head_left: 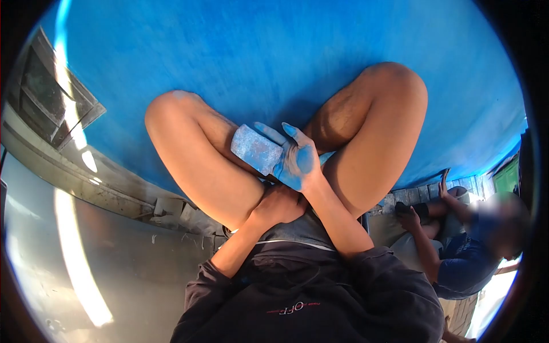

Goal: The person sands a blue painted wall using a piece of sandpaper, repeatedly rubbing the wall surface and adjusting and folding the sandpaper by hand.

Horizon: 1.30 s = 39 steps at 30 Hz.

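Note:
My right hand, palm up and coated with blue dust, holds a flat rectangular block. The block is grey with blue dust on it, and it hides some of the fingers. Just below, my left hand rests at my lap beside the right wrist, with its fingertips hidden. Both hands are between my bent knees, in front of a large blue surface.
To the right, another person in a dark blue shirt sits low, one hand raised to the blue surface. A wooden frame stands at the upper left. A smooth metallic surface fills the lower left.

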Each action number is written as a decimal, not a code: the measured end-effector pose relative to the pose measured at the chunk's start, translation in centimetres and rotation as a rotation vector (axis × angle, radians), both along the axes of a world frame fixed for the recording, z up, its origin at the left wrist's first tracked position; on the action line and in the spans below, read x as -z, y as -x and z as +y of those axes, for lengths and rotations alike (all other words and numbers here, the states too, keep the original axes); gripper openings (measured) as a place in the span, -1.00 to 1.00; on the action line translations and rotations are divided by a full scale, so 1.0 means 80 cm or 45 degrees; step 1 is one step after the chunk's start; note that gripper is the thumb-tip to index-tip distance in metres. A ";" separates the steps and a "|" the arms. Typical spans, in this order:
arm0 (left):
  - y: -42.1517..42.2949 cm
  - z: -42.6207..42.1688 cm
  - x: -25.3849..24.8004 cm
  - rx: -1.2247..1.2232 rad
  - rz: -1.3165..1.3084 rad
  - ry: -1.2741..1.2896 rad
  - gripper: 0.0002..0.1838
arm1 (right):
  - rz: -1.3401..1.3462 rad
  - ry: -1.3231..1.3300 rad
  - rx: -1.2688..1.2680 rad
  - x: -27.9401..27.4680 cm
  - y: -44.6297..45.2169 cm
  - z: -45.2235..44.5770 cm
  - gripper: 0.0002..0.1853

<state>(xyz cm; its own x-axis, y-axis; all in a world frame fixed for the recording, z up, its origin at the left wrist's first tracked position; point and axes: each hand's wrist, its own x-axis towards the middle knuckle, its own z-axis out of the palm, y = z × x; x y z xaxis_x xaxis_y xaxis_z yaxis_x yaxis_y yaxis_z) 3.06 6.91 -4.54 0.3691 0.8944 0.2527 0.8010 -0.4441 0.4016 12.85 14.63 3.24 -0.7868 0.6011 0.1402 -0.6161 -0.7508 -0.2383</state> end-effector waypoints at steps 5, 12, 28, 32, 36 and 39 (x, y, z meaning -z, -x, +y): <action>-0.005 -0.006 -0.028 -0.089 0.135 0.356 -0.57 | 0.026 0.111 0.084 0.006 -0.001 0.000 -0.29; -0.009 -0.005 -0.037 -0.119 0.182 0.437 -0.55 | 0.118 0.047 0.036 0.006 -0.006 -0.001 -0.23; -0.008 -0.005 -0.037 -0.105 0.202 0.468 -0.54 | 0.287 0.116 0.014 0.012 -0.005 -0.002 -0.21; -0.008 -0.006 -0.040 -0.114 0.200 0.466 -0.54 | 0.368 0.154 0.087 0.008 -0.009 0.000 -0.26; -0.008 -0.005 -0.042 -0.092 0.159 0.502 -0.53 | 0.019 -0.036 0.237 0.003 -0.014 0.000 0.02; -0.007 -0.006 -0.037 -0.058 0.131 0.406 -0.54 | -0.027 -0.205 0.242 -0.004 -0.012 -0.007 -0.03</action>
<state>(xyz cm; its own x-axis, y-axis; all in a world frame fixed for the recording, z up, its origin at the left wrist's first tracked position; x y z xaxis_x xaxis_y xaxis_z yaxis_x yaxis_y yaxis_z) 3.61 6.39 -1.58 0.3356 0.9387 -0.0790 0.8607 -0.2715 0.4307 13.81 14.09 3.56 -0.6652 0.7100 0.2309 -0.7364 -0.5729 -0.3599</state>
